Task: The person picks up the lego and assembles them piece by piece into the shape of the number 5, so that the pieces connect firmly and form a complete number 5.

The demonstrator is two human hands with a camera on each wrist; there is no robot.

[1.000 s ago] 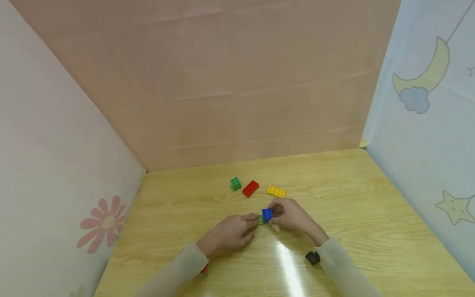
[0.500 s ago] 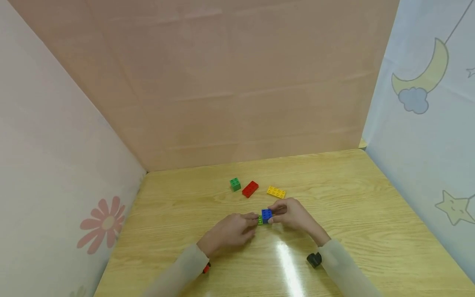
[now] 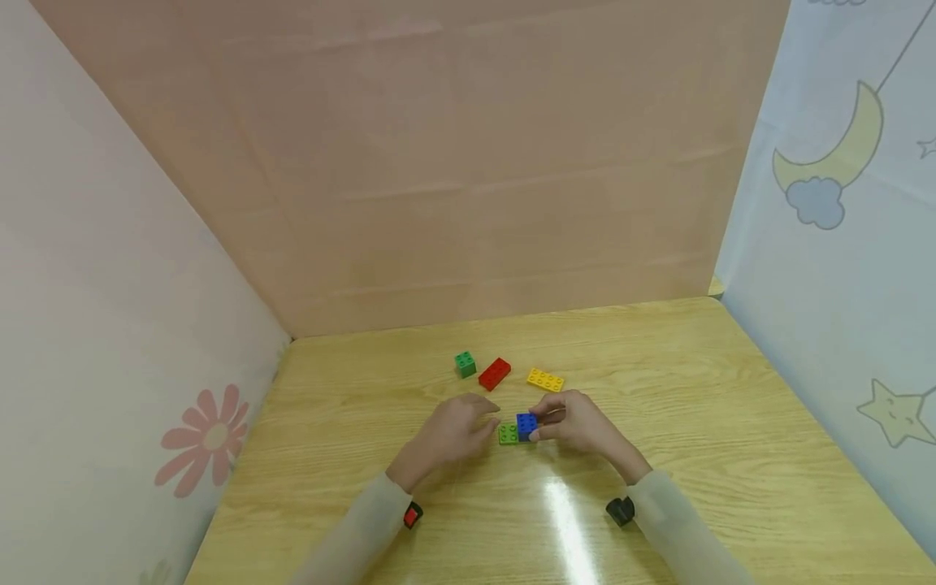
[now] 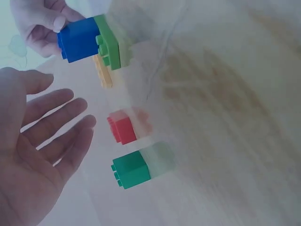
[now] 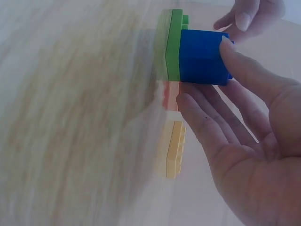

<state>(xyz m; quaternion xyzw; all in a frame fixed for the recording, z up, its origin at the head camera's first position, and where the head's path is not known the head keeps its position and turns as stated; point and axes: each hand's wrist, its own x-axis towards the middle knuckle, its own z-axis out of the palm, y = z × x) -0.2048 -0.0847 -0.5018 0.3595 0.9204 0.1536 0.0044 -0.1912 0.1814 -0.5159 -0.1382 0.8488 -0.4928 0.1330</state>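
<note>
A blue block (image 3: 526, 426) is seated on the right half of a thin light green block (image 3: 508, 434), whose left studs show bare. My right hand (image 3: 578, 421) pinches the blue block from the right, thumb at the near side and fingers at the far side. In the right wrist view the thumb touches the top edge of the blue block (image 5: 202, 56), and the light green block (image 5: 174, 47) lies under it on the table. My left hand (image 3: 453, 429) is just left of the light green block, fingers spread and relaxed, holding nothing; the left wrist view shows its palm (image 4: 28, 183).
Behind the hands lie a dark green block (image 3: 465, 365), a red block (image 3: 495, 374) and a yellow block (image 3: 545, 380) on the wooden table (image 3: 351, 382). A tan sheet (image 3: 468, 203) rises behind the table, with pale printed panels on both sides.
My left hand has let go of the light green block and drawn back slightly to the left, its fingers parting. My right hand stays on the blue block.
</note>
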